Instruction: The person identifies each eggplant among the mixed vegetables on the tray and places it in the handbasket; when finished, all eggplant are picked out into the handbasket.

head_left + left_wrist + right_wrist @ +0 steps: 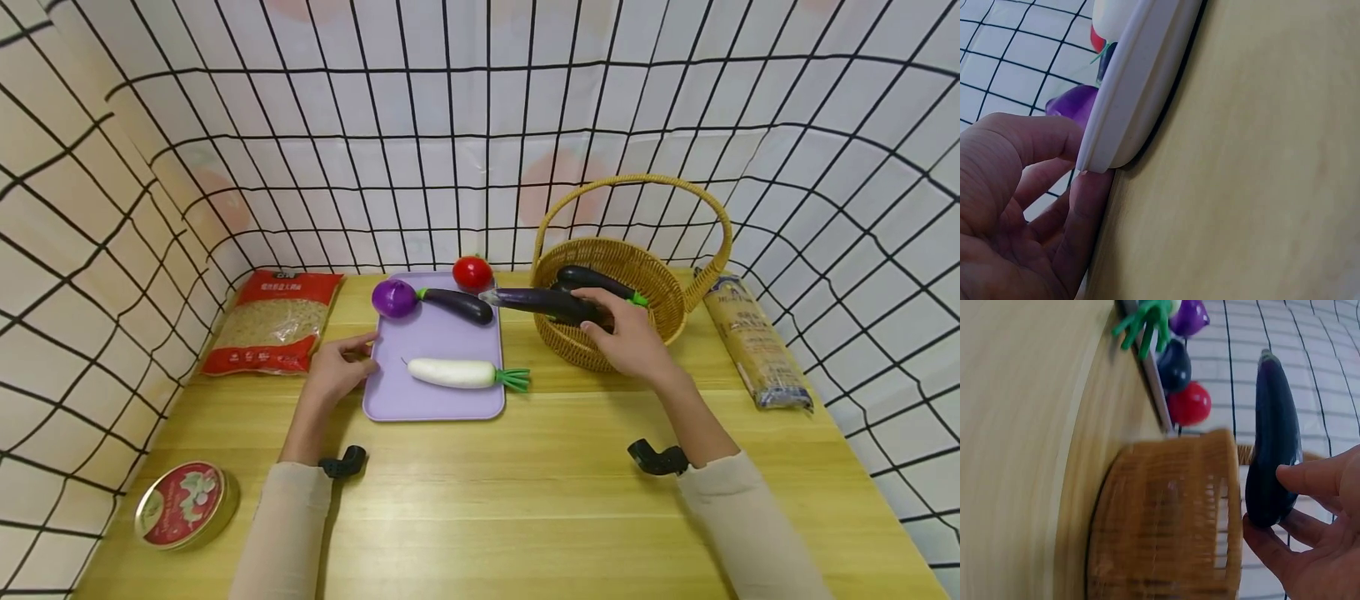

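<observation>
My right hand [628, 335] grips a long dark eggplant [543, 303] by its thick end, over the near left rim of the wicker basket [577, 346]. Its narrow end points left toward the tray; in the right wrist view the eggplant [1275, 437] is above the rim. Another eggplant [600, 282] with a green stem lies inside the basket. At the left edge of the lilac tray [438, 406], my left hand [341, 365] pinches the rim, thumb above and a finger below. On the tray are a purple onion [394, 298], a small eggplant [459, 306], a tomato [472, 273] and a white radish [453, 373].
A red bag of dry food [270, 323] lies left of the tray, and a round tin [183, 506] stands near the front left. Right of the basket lies a long yellow packet [753, 343]. Black wire mesh [450, 133] surrounds the table's back and sides.
</observation>
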The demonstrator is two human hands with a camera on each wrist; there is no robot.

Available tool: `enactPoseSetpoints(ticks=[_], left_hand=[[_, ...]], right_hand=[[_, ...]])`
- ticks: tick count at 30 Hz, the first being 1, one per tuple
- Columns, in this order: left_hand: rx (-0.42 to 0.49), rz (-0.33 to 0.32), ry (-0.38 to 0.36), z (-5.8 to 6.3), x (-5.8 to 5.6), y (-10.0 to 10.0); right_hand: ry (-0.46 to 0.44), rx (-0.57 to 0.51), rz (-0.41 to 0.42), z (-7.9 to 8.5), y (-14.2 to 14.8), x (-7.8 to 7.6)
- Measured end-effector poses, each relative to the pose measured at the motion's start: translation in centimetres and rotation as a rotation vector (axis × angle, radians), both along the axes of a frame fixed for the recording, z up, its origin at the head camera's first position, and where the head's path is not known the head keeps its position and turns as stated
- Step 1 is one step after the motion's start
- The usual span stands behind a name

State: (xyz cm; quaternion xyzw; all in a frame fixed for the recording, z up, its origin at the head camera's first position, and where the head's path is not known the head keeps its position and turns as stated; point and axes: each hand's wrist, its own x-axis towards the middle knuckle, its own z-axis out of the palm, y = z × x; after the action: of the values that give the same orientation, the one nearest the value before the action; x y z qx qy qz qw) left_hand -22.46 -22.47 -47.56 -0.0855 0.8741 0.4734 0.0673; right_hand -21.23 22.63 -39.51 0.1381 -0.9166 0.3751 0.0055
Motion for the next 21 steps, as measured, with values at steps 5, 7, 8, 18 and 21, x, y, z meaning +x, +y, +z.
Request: enactPoseSetpoints(ticks=[5,7,8,18,21], left_hand=[[0.001,-0.002,-0.007,0.2,0.1,-0.1],[0.001,-0.005,-0.009,0.3,0.1,-0.1],[0.001,-0.005,-0.011,0.3,0.1,-0.1],[0.007,0.003,-0.021,0.3,0.1,0.1],[0.013,0.005,-0.018,0.3,0.1,0.2]], right_hand=[[-0.011,0.007,-0.038,-0.1,2.9,0.2],[-0.018,-0.001,-0.049,-0.1,4.1,0.3],[-0.021,-0.006,-0.052,-0.1,4.6,0.3],[-0.066,0.079,-0.067,-0.4,7.9,0.1],[-0.054,0.156,-0.059,-0.3,8.0,0.1]])
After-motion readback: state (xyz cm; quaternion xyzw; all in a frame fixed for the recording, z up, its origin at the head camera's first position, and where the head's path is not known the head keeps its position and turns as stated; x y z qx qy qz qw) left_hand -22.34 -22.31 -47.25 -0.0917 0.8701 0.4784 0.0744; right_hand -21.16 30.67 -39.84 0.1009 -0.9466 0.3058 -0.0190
